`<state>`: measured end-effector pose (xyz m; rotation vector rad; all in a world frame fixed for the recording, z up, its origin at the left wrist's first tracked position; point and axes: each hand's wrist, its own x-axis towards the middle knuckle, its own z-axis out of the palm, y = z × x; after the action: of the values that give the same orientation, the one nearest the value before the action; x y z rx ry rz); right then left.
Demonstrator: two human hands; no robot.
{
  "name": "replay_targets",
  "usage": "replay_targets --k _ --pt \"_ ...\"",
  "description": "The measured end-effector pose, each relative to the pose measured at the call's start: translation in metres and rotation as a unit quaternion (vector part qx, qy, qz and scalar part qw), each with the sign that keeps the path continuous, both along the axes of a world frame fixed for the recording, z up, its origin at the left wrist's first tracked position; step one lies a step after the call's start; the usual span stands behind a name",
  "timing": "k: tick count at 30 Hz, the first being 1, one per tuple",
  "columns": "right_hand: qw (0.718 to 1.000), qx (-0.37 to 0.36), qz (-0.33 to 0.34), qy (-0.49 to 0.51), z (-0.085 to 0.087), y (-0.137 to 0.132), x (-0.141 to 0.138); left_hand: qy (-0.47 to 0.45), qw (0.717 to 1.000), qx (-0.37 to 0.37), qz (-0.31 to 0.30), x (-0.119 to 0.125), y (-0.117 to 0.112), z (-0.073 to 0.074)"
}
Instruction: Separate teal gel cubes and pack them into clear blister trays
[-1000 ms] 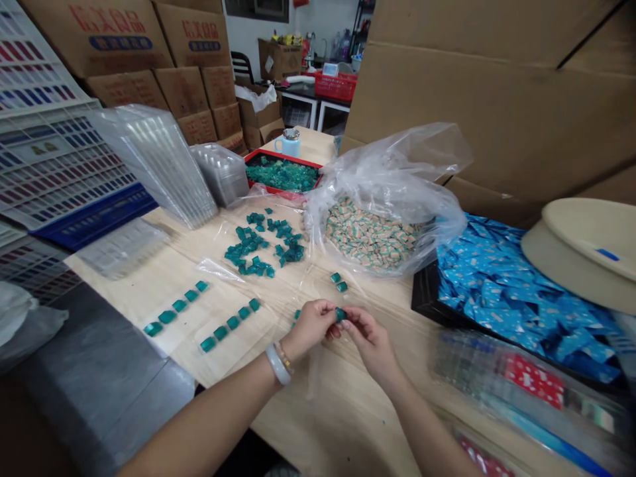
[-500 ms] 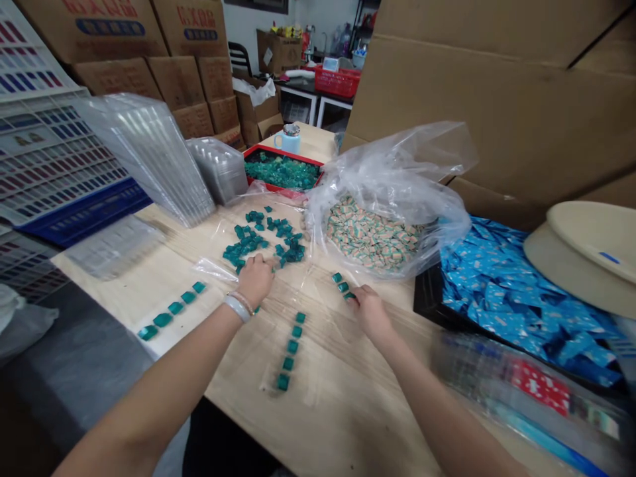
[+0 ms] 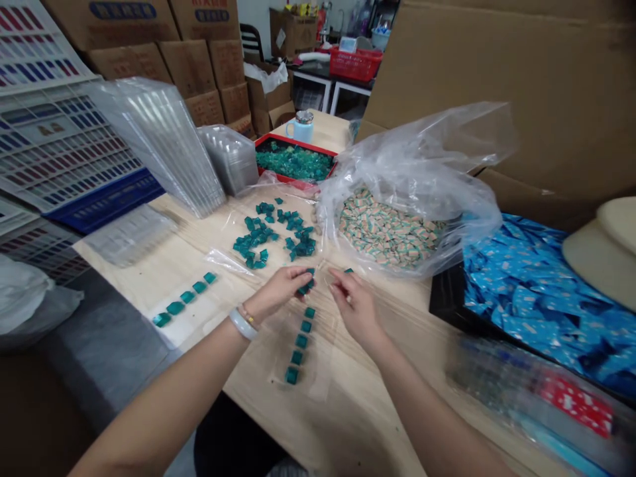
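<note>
The left hand (image 3: 281,291) curls over the teal pieces (image 3: 307,281) at its fingertips, hiding how many it holds. Whether the right hand (image 3: 355,308) grips anything cannot be told. The packet (image 3: 531,391) at lower right is blurred, its print unreadable. Print on the blue sachets (image 3: 536,298) is too small to read, and the tan sachets (image 3: 387,232) lie behind plastic film (image 3: 412,172). The cartons (image 3: 134,26) are cut off by the top edge, the beige dish (image 3: 603,255) by the right edge, and the left forearm (image 3: 163,404) and right forearm (image 3: 427,411) by the bottom edge.

Stacked cardboard cartons (image 3: 199,79); a pale blue mug (image 3: 301,129); blue sachets (image 3: 527,298)
</note>
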<state>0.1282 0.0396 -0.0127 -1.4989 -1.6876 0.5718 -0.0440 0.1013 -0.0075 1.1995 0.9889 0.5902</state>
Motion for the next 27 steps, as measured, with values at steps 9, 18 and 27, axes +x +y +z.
replay_targets --k 9,18,27 --pt "0.977 -0.116 0.016 0.178 -0.013 -0.008 0.001 -0.124 0.974 -0.186 -0.026 0.029 -0.036 0.011" --pt "0.964 -0.210 -0.033 0.158 -0.002 -0.034 0.017 0.046 0.989 0.108 -0.094 0.050 -0.046 0.005" --pt "0.959 -0.209 -0.078 0.172 0.001 -0.048 0.023 0.138 0.972 0.153 -0.117 0.062 -0.056 0.004"
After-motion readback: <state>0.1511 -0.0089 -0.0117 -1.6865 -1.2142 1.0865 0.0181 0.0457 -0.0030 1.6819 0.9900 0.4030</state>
